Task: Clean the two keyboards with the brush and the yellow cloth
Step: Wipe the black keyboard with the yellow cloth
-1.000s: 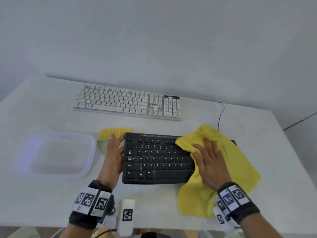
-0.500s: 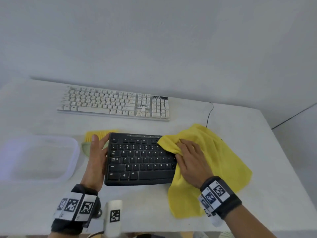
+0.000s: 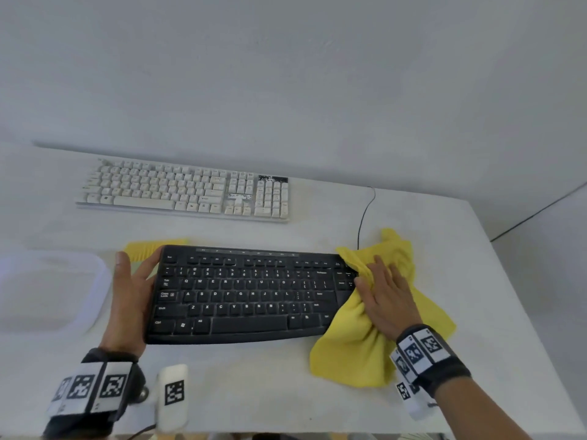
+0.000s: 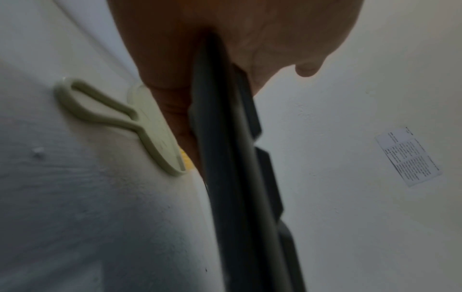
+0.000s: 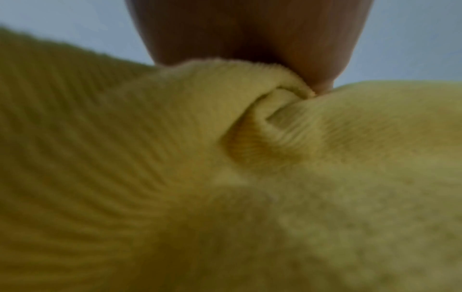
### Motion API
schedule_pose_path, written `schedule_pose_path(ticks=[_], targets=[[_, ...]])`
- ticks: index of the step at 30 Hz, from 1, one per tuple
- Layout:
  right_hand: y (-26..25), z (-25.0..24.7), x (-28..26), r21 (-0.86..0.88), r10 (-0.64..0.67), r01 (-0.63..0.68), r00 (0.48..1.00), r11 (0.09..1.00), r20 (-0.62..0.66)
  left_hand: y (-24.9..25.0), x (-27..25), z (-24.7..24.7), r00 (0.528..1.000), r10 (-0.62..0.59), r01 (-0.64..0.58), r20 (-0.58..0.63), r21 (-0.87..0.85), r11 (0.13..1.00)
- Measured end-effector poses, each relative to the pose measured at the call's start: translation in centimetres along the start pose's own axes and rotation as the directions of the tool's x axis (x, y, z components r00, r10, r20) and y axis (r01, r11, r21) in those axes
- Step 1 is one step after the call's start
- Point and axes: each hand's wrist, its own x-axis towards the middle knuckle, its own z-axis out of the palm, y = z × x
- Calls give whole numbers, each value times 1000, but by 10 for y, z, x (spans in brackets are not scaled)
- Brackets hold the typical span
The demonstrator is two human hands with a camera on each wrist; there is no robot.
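Observation:
The black keyboard (image 3: 247,293) lies in front of me on the white table. My left hand (image 3: 133,290) holds its left edge, thumb on the top corner and fingers straight along the side; in the left wrist view the black keyboard's edge (image 4: 225,158) sits between thumb and fingers. My right hand (image 3: 384,296) presses flat on the bunched yellow cloth (image 3: 359,347) at the keyboard's right end; the yellow cloth (image 5: 175,177) fills the right wrist view. The brush (image 3: 149,249), yellow bristles showing, lies behind my left hand, its pale green handle (image 4: 100,116) on the table. The white keyboard (image 3: 184,192) lies further back.
A clear plastic container (image 3: 47,290) stands left of my left hand. A black cable (image 3: 365,214) runs back from the cloth to the wall. A white tagged block (image 3: 173,395) sits at the front edge. The table ends close on the right.
My right hand has slid the cloth to the right, from the keyboard's middle to its right end, uncovering the keys. My left hand stays on the left edge.

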Motion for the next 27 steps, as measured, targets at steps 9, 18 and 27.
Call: schedule_pose_path(ticks=[9, 18, 27], targets=[[21, -7, -5, 45, -108, 110, 993, 993, -39, -2, -4, 0, 999, 27, -28, -27, -59, 998], [-18, -3, -9, 45, -250, 271, 932, 962, -263, -1, -12, 5, 996, 63, -62, -65, 8, 998], [-24, -5, -4, 78, -331, 342, 936, 937, -121, -2, -17, 12, 985, 75, -68, -153, 48, 996]])
